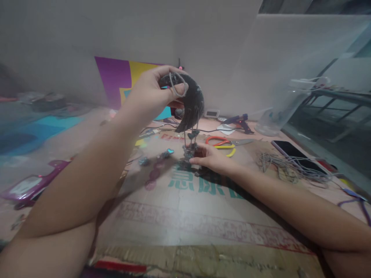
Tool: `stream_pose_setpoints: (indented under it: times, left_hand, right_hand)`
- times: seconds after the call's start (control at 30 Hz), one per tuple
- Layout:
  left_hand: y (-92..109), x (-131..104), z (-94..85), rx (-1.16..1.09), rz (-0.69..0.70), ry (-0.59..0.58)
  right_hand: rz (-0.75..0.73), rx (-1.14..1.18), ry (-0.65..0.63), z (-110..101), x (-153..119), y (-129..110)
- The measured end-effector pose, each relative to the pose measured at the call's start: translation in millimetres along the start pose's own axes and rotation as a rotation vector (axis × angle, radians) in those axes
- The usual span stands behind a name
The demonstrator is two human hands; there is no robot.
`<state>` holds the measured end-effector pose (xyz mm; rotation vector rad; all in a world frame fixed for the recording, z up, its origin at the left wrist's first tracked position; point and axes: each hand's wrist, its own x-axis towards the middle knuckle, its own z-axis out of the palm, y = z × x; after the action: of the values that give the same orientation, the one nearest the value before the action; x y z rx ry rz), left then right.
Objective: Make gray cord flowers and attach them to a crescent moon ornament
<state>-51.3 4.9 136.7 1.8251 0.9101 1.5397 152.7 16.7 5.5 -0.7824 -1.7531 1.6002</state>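
My left hand [162,87] grips a dark grey crescent [194,102] by its upper end and holds it above the board. A loop of pale cord [176,85] hangs over the thumb. Thin strings drop from the crescent's lower part, with a small dark heart [193,134] on them and a cluster of small grey ornaments [189,151] at the bottom. My right hand [210,157] is closed at that cluster, thumb and fingers around its right side; the far fingertips are partly hidden. Left of it on the board lie small pieces, one a blue-topped heart [170,151].
Orange-and-yellow-handled scissors [222,143] lie behind my right hand, near a glue gun [239,122]. To the right are tangled grey cord [279,166], a phone [298,156] and a clear plastic container [274,114]. A magenta-framed item [37,181] lies left; a printed board [174,216] covers the front.
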Motion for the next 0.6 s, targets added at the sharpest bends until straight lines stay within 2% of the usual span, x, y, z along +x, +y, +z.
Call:
stream_pose_setpoints:
  times: [0.27,0.47,0.6]
  left_hand:
    - [-5.4,1.5,-2.4,-0.001,0.004,-0.018]
    - [-5.9,2.4,-2.5,0.031,0.015,-0.020]
    - [-4.7,1.2,-0.5,0.024,0.017,0.013]
  right_hand:
    - [-0.020,-0.142,0.014,2.4,-2.3,-3.7]
    - [-0.045,-0.252,0.112,2.5,-0.1,-1.3]
    - [-0.045,-0.293,0.083,-3.2,0.0,-0.8]
